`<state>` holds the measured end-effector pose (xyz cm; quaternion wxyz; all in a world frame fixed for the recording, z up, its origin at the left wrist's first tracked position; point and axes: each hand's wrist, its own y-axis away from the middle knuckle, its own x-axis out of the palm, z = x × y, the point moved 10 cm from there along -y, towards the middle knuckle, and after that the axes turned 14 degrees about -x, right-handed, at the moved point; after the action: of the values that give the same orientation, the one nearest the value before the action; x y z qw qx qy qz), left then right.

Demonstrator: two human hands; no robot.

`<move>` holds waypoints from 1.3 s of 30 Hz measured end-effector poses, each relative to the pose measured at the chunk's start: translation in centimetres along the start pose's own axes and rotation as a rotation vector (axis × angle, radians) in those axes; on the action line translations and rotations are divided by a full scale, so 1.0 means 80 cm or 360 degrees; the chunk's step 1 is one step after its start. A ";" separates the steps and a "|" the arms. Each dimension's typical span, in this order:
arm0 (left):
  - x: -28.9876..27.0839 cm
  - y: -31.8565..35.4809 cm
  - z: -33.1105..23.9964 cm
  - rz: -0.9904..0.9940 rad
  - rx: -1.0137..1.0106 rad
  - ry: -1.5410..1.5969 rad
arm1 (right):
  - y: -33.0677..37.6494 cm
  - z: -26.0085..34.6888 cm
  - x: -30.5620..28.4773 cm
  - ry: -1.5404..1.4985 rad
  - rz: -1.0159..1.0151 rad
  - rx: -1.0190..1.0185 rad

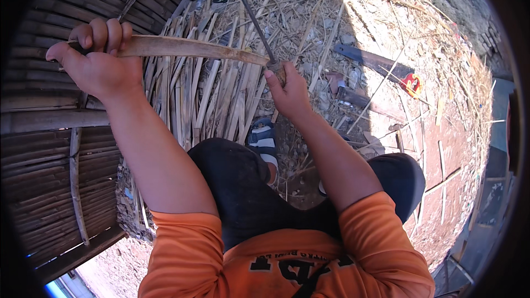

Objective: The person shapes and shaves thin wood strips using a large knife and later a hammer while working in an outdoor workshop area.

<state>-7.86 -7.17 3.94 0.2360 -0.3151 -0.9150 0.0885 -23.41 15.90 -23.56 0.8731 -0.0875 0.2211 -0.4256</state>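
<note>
My left hand is closed around one end of a long split bamboo strip, out at the left. The strip runs rightward, narrowing, and its far end meets a long knife close to the handle. My right hand is wrapped round that knife's wooden handle. Its dark, narrow blade points away from me and slightly left, seen nearly edge-on. Whether the blade is cutting into the strip cannot be made out. Beneath the strip lies a pile of split bamboo slats.
A handsaw with a red and yellow handle lies on the ground at right. Nearer me is a dark flat-bladed tool, partly in shadow. Bamboo slat walling stands close on my left. Shavings and scraps litter the ground around my sandalled foot.
</note>
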 end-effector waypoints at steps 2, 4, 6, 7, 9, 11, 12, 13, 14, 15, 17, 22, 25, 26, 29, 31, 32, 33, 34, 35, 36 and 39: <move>0.000 0.004 0.003 -0.0058 -0.0009 0.0002 | 0.042 -0.049 0.018 0.0207 0.0231 0.0173; 0.002 0.004 0.001 -0.0119 0.0007 -0.0022 | 0.079 -0.100 0.028 0.0343 0.0364 0.0344; -0.005 0.004 0.003 -0.0198 0.0019 -0.0085 | 0.105 -0.132 0.034 0.0403 0.0418 0.0538; -0.008 0.002 0.003 -0.0215 0.0030 -0.0090 | 0.103 -0.136 0.036 0.0404 0.0393 0.0509; -0.016 0.000 0.003 -0.0256 0.0045 -0.0086 | 0.089 -0.133 0.030 0.0421 0.0348 0.0453; -0.029 -0.003 0.005 -0.0266 0.0017 -0.0049 | 0.107 -0.153 0.041 -0.0302 0.0325 0.1010; -0.033 -0.004 0.004 -0.0274 0.0004 -0.0034 | 0.115 -0.150 0.050 -0.0674 0.0310 0.1277; -0.032 -0.005 0.003 -0.0236 0.0006 -0.0018 | 0.098 -0.138 0.043 -0.0649 0.0258 0.1167; -0.027 -0.004 0.004 -0.0193 0.0001 -0.0003 | 0.081 -0.123 0.039 -0.0625 0.0202 0.1062; -0.024 -0.002 0.006 -0.0158 -0.0007 0.0005 | 0.065 -0.103 0.036 -0.0603 0.0154 0.0964; -0.018 0.001 0.006 -0.0142 0.0012 -0.0021 | 0.019 -0.045 0.019 -0.0290 0.0058 0.0548; -0.006 0.005 0.004 -0.0007 0.0024 -0.0036 | 0.020 -0.008 0.017 0.0132 0.0198 0.0044; 0.004 0.003 0.004 0.0056 0.0028 -0.0018 | 0.091 -0.103 0.025 0.0383 0.0406 0.0389; 0.005 0.004 0.005 0.0043 0.0025 -0.0021 | 0.115 -0.134 0.022 0.0418 0.0396 0.0530; 0.011 0.004 0.007 0.0044 0.0021 -0.0043 | 0.117 -0.154 0.024 0.0406 0.0431 0.0663; 0.011 0.005 0.008 0.0032 0.0012 -0.0044 | 0.116 -0.152 0.024 0.0322 0.0450 0.0727; 0.010 0.005 0.007 0.0015 0.0011 -0.0033 | 0.116 -0.150 0.022 0.0261 0.0444 0.0788; 0.011 0.005 0.007 -0.0003 0.0009 -0.0023 | 0.116 -0.149 0.022 0.0199 0.0438 0.0849; 0.012 0.004 0.006 -0.0019 0.0016 -0.0005 | 0.111 -0.146 0.022 0.0151 0.0397 0.0839; 0.014 0.006 0.005 -0.0041 0.0015 0.0006 | 0.110 -0.140 0.024 0.0100 0.0364 0.0837; 0.014 0.007 0.005 -0.0062 0.0014 0.0018 | 0.108 -0.134 0.027 0.0049 0.0330 0.0836; 0.014 0.006 0.007 0.0019 0.0012 0.0038 | 0.068 -0.079 0.020 0.0147 0.0065 0.0578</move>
<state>-8.66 -6.11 3.70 0.2477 -0.3207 -0.9098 0.0895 -21.66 18.25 -31.51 0.8719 0.0958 0.1822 -0.4442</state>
